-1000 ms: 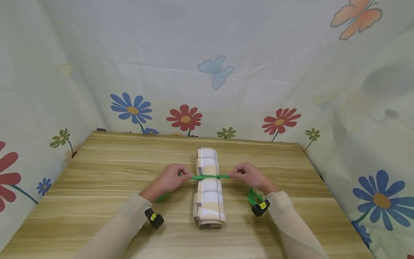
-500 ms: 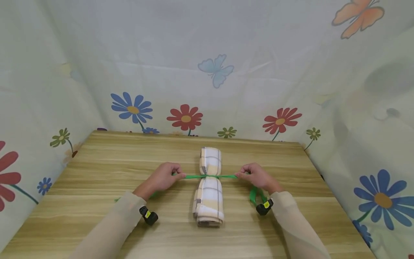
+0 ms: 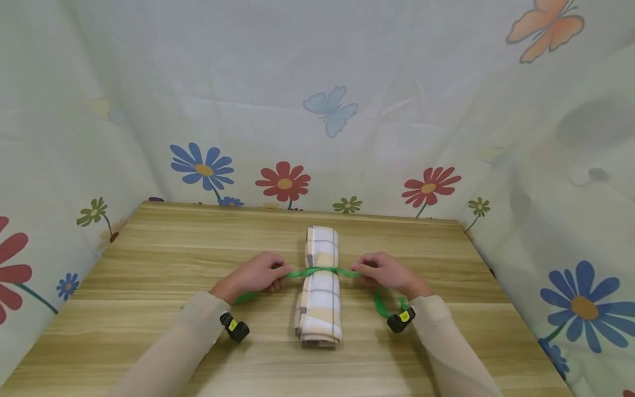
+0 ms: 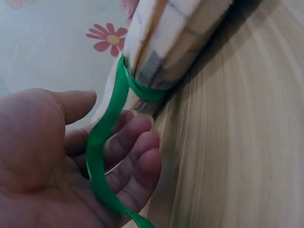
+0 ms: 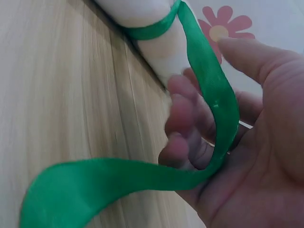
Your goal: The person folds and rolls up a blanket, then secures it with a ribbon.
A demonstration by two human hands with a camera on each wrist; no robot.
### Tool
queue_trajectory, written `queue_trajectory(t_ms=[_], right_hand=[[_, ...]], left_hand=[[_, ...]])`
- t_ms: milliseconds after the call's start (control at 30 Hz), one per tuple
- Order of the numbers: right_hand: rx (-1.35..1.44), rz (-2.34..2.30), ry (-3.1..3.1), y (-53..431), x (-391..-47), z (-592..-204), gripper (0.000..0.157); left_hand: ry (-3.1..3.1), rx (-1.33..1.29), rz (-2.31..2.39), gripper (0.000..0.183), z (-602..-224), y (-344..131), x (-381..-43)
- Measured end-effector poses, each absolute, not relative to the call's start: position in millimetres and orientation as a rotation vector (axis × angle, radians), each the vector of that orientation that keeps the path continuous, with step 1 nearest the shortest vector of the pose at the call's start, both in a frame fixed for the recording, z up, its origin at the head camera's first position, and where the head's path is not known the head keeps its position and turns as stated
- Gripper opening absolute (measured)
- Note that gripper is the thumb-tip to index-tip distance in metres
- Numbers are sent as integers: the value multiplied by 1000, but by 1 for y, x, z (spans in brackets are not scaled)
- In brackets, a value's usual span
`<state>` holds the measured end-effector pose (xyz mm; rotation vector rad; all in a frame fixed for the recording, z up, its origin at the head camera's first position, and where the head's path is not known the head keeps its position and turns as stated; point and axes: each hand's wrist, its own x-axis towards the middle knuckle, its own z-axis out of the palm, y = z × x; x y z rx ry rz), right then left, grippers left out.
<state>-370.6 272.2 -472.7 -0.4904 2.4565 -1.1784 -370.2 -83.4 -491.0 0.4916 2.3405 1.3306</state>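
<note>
A rolled checked cloth point(image 3: 323, 303), white and beige with grey lines, lies lengthwise on the wooden table. Round its middle runs a green ribbon point(image 3: 323, 270), crossed on top, with an end going out to each side. At the cloth's left, my left hand point(image 3: 259, 273) has its thumb off the fingers, and the ribbon end point(image 4: 96, 156) lies slack across those bent fingers. My right hand point(image 3: 387, 271) mirrors it on the other side: the other ribbon end point(image 5: 223, 118) curves over the palm and loosely bent fingers, thumb apart.
Loose ribbon tails trail on the table point(image 3: 278, 364) beside both wrists. A small black camera sits on each wrist. Behind and at both sides hangs a white curtain point(image 3: 238, 66) printed with flowers and butterflies.
Both hands pulled the ribbon outward, cinching the cloth's middle, then came back inward and loosened their pinch. The ribbon ends are now slack and the cloth's waist has widened again.
</note>
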Motion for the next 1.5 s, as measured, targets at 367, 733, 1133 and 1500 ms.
queue_trajectory(t_ms=[367, 733, 1133, 1500], right_hand=[[-437, -1258, 2422, 255, -366, -476, 29], [-450, -1213, 2473, 253, -365, -474, 26], [-457, -1208, 2474, 247, -365, -472, 23], [-489, -1196, 2441, 245, -364, -476, 21]], left_hand=[[2246, 578, 1287, 34, -490, -72, -368], [2368, 719, 1304, 23, -487, -72, -360], [2170, 619, 1543, 30, -485, -77, -356], [2217, 506, 1753, 24, -487, -52, -360]])
